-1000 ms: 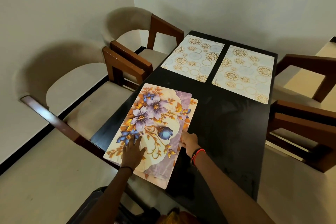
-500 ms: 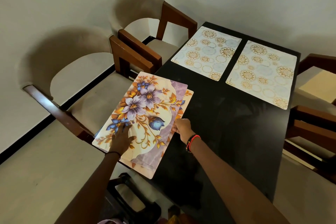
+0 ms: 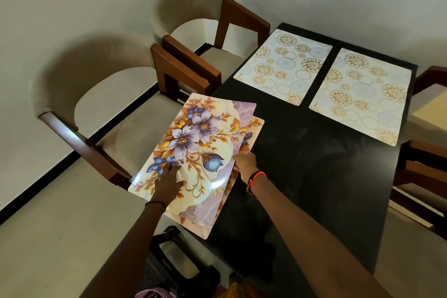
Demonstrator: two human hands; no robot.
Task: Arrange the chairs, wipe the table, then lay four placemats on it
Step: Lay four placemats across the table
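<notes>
I am pressing my left hand (image 3: 169, 184), fingers spread, on the two stacked floral placemats (image 3: 200, 143) overhanging the black table (image 3: 314, 176) at its edge, while my right hand (image 3: 245, 164) is pinching their side.

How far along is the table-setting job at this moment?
Done: two gold-circle placemats lie side by side at the far end of the table. In hand: two floral placemats stacked, overhanging the near left edge; left hand presses flat on top, right hand pinches their right edge. Left: laying both out.
</notes>
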